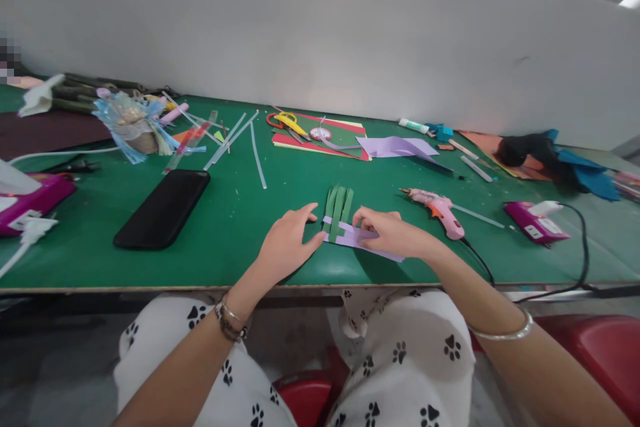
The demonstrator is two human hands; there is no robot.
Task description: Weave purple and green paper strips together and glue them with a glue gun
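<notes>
Green paper strips [339, 205] stand side by side on the table in front of me, crossed at their lower part by purple paper strips [350, 236]. My left hand [290, 240] lies at the left of this woven piece, fingers apart, its thumb tip at the left end of the purple strips. From the right, my right hand [387, 230] has curled fingers and thumb closed on the purple strips beside the green ones. The right ends of the purple strips stick out below that hand.
A pink glue gun [440, 210] lies right of my hands, near a purple power socket [535, 221]. A black phone [163, 210] rests at left. Behind are yellow-handled scissors [290, 123], purple paper [397, 146], glue sticks [259, 155] and a raffia-wrapped bundle [133, 123].
</notes>
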